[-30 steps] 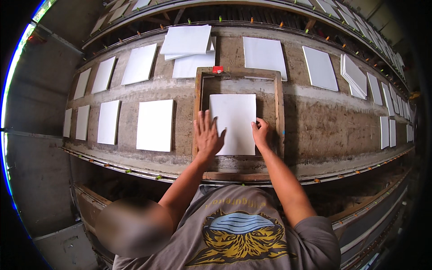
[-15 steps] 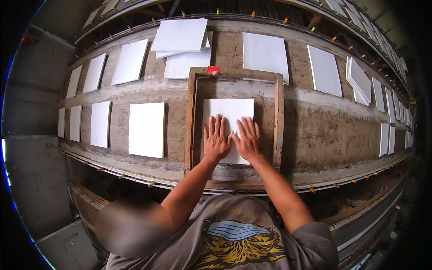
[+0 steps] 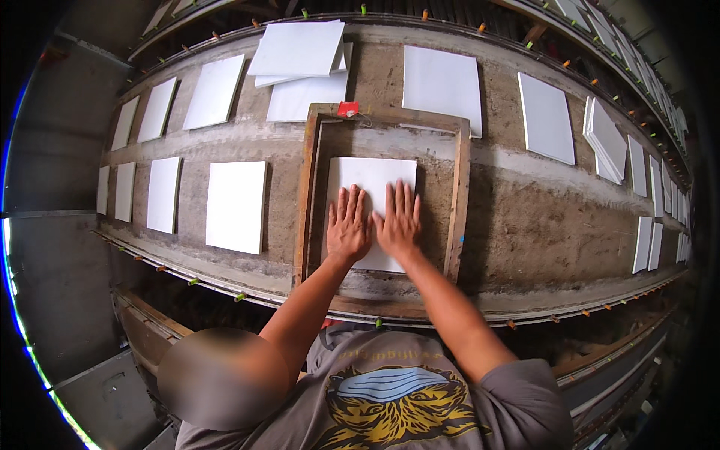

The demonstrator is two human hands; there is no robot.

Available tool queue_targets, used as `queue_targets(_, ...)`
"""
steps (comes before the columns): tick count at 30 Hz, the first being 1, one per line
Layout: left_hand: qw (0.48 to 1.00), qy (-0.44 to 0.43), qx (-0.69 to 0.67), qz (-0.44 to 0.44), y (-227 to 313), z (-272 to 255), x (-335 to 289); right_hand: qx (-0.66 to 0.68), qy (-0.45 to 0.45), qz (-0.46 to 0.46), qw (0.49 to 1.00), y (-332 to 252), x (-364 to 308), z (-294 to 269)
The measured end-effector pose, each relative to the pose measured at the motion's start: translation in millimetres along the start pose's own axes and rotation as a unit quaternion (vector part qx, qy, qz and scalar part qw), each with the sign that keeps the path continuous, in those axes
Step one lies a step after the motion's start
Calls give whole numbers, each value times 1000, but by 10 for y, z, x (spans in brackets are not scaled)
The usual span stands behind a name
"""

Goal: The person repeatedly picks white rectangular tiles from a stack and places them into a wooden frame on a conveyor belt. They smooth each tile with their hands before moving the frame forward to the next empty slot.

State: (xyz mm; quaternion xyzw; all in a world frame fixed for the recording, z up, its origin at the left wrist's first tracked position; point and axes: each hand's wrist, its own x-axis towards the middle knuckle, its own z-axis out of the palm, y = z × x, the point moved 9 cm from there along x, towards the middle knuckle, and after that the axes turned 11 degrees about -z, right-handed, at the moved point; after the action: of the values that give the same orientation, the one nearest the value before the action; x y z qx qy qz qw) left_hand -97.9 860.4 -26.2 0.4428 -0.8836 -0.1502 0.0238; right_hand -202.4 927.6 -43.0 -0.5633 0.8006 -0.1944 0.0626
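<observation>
A white rectangular sheet (image 3: 369,178) lies flat inside a wooden frame (image 3: 306,195) on a long grey workbench (image 3: 525,217). My left hand (image 3: 348,225) and my right hand (image 3: 397,220) rest palm down on the sheet, side by side and nearly touching, fingers spread and pointing away from me. Neither hand grips anything. A small red object (image 3: 348,109) sits on the frame's far rail.
Several more white sheets lie in rows on the bench: one to the left of the frame (image 3: 236,205), a loose stack at the far side (image 3: 298,49), others to the right (image 3: 545,117). The bench's near edge (image 3: 420,309) runs right in front of my body.
My hands slid from the sheet's left and right edges toward its middle and now lie together. The view has shifted slightly.
</observation>
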Motion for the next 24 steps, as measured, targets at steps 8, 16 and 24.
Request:
queue_targets(8, 998, 7, -17, 62, 112, -72, -108, -36, 30, 5, 999, 260, 631, -248)
queue_targets(16, 997, 50, -29, 42, 38, -53, -95, -18, 22, 1, 1000, -137, -390, -40)
queue_targets(24, 996, 48, -38, 57, 27, -39, -110, 13, 106, -33, 994, -16, -2, -219)
